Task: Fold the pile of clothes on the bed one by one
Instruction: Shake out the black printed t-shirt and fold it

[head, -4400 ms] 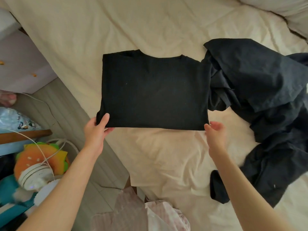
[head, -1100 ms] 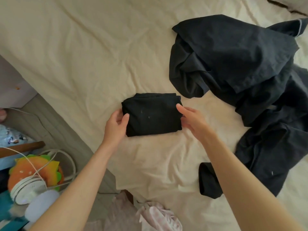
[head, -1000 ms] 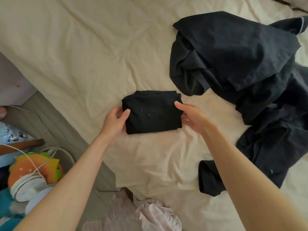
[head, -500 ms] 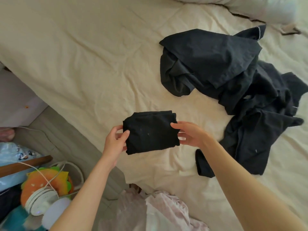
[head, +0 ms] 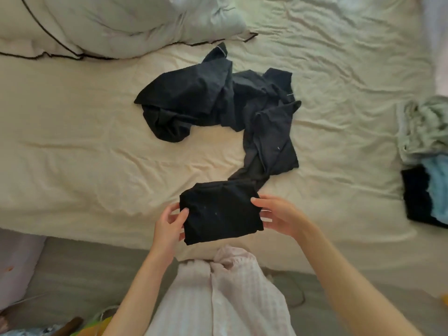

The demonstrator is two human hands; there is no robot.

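A small folded black garment (head: pixel 220 213) is held in the air just above the near edge of the bed (head: pixel 84 151). My left hand (head: pixel 169 226) grips its left side, thumb on top and fingers underneath. My right hand (head: pixel 278 215) grips its right side the same way. Behind it on the cream sheet lies a crumpled pile of dark clothes (head: pixel 218 110), unfolded, with one piece trailing down toward the folded garment.
A stack of folded clothes (head: pixel 426 170), grey-green, light blue and black, sits at the bed's right edge. A pale duvet with dark piping (head: pixel 104 23) lies at the back left. Grey floor runs along the near side, below my pink clothing (head: pixel 218 294).
Both hands have lifted the folded black garment off the sheet and carried it toward me and to the right. The view has swung right, bringing the folded stack into sight.
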